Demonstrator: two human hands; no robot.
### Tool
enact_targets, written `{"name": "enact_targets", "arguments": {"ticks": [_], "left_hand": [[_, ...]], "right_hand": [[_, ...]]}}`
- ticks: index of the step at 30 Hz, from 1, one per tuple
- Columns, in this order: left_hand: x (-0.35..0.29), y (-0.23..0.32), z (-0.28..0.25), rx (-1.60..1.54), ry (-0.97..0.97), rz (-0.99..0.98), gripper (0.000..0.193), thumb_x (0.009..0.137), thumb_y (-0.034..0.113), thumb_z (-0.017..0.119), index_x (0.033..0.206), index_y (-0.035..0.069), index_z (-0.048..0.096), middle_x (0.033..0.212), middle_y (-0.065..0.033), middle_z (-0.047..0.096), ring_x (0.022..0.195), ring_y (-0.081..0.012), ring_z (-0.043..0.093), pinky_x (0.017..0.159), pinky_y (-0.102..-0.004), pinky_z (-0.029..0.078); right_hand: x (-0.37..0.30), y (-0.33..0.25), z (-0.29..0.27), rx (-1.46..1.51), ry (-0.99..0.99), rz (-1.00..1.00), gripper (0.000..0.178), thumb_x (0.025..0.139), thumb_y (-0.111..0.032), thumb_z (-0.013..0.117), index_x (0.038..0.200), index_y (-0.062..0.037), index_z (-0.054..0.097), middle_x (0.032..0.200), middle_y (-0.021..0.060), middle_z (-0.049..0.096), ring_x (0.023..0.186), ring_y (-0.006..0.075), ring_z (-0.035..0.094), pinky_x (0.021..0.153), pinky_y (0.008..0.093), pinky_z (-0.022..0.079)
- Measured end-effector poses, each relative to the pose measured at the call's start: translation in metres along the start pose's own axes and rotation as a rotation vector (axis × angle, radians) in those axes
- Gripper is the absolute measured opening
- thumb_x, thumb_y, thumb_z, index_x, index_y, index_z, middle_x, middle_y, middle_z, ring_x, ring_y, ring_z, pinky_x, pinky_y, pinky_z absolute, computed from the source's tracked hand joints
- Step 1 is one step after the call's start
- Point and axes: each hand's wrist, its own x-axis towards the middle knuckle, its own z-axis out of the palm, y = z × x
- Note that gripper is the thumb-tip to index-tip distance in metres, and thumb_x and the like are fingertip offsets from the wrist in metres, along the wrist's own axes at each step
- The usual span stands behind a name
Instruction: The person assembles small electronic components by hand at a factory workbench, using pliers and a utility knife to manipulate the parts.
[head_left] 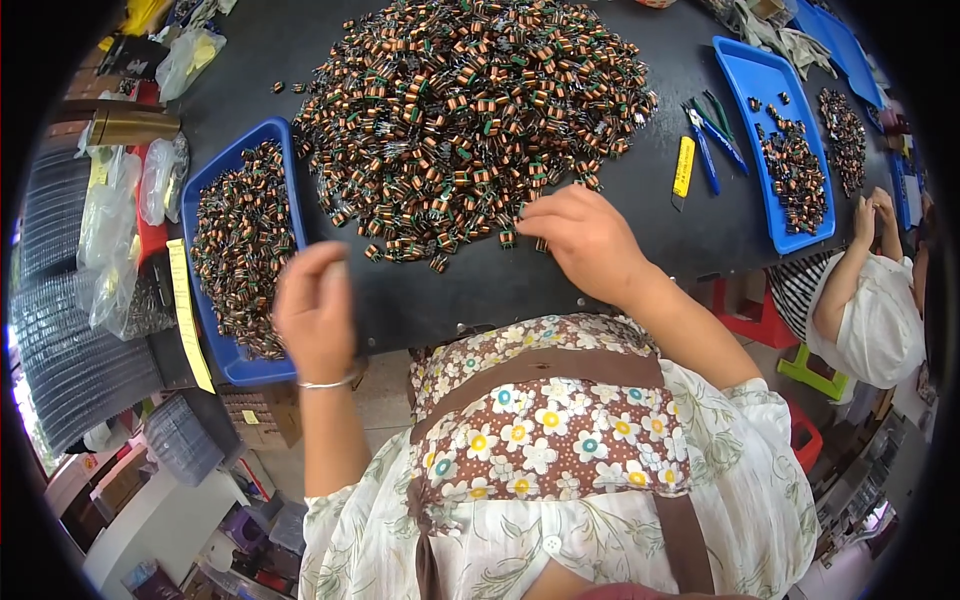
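A large heap of small copper-wound coils [470, 120] with dark cores, some with green parts, lies on the black table. My right hand [585, 245] is at the heap's near edge, fingers bent and drawn together among the coils. What its fingertips hold, if anything, is hidden. A blue tray [297, 190] at the left is filled with many more such coils [240, 240]. Beside the tray's near right edge, my left hand [318, 315] is raised and smeared by motion, with a bracelet on its wrist. Whether it holds a coil does not show.
To the right lie a yellow cutter knife [683, 168], blue-handled pliers [706, 150] and a green-handled tool [720, 112]. Another blue tray [795, 240] with coils stands beyond them. A person [865, 310] works at the far right. Plastic bags [108, 220] hang around the left side.
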Motion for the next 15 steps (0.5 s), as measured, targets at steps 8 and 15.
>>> {"name": "enact_targets", "arguments": {"ticks": [8, 15], "left_hand": [[-0.026, 0.025, 0.107, 0.405, -0.493, 0.094, 0.027, 0.074, 0.019, 0.067, 0.096, 0.007, 0.057, 0.061, -0.0084, 0.059, 0.055, -0.0262, 0.059, 0.05, -0.0358, 0.047], [-0.022, 0.016, 0.123, 0.448, -0.442, 0.272, 0.021, 0.075, 0.019, 0.065, 0.088, 0.007, 0.053, 0.065, -0.0107, 0.061, 0.06, -0.0288, 0.06, 0.051, -0.0375, 0.047]], "right_hand": [[0.01, -0.007, 0.004, -0.233, -0.24, -0.034, 0.015, 0.07, -0.007, 0.059, 0.084, -0.0096, 0.063, 0.087, 0.0017, 0.057, 0.088, 0.021, 0.055, 0.076, 0.0335, 0.044], [-0.004, -0.008, -0.01, 0.096, -0.049, 0.182, 0.017, 0.073, 0.0, 0.062, 0.089, -0.0047, 0.061, 0.089, 0.0067, 0.056, 0.076, 0.0218, 0.057, 0.068, 0.0285, 0.046]]}}
